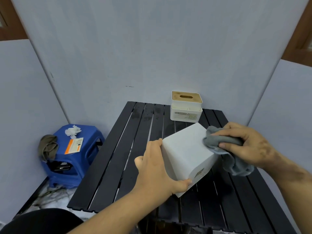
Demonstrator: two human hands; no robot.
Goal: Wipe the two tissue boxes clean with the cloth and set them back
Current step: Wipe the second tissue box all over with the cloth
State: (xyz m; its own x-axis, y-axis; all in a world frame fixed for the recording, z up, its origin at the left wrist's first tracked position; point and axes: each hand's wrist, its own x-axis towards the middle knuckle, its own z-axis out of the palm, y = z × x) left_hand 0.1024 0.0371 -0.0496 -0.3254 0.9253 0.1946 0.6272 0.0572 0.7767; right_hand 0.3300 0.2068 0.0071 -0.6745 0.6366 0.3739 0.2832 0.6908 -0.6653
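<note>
1. The black slatted tabletop [145, 157] has open room across its 9 o'clock half; its left edge drops to the floor, and grey panels stand close behind at 12 o'clock
2. A blue stool [74, 159] stands off the tabletop at 9 o'clock, carrying crumpled tissue [72, 131], a card [74, 146] and an olive rag [48, 146]
3. The second box [186, 106], white with a wooden slotted lid, stands upright at 12 o'clock on the far edge, near the tilted one
4. The white box [187, 156] is tilted at the centre, plain side up, a small label on its 5 o'clock side
5. The left hand [155, 168] grips its 9 o'clock side, thumb at the lower corner
6. The right hand [248, 144] holds a bunched grey cloth [224, 149] against the box's 2 o'clock corner
</note>
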